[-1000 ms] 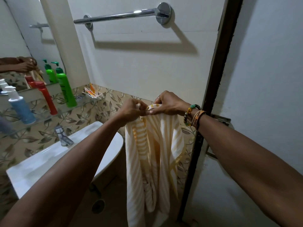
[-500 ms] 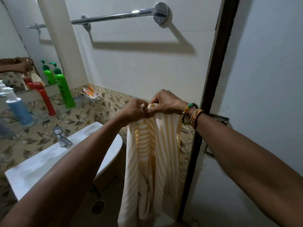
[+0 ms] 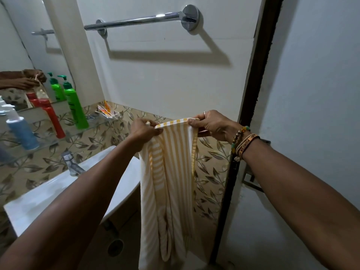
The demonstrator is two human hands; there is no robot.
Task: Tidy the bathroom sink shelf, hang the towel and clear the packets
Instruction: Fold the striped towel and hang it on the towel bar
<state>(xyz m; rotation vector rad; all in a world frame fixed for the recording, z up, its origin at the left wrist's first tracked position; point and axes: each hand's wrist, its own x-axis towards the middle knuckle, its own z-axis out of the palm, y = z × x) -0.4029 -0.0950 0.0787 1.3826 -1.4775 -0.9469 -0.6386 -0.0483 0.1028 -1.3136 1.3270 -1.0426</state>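
Note:
A white towel with yellow stripes hangs down in front of me, held by its top edge. My left hand pinches the left corner and my right hand pinches the right corner, with a short stretch of hem taut between them. The chrome towel rail is on the wall well above both hands, bare. Orange and white packets lie at the right end of the glass shelf, left of my left hand.
On the shelf stand a green pump bottle, a red bottle and a blue bottle. Below are the tap and white sink. A dark door frame runs down on the right. A mirror fills the left wall.
My hands have drawn apart, stretching the towel's top edge open between them. Before, they were bunched together on it.

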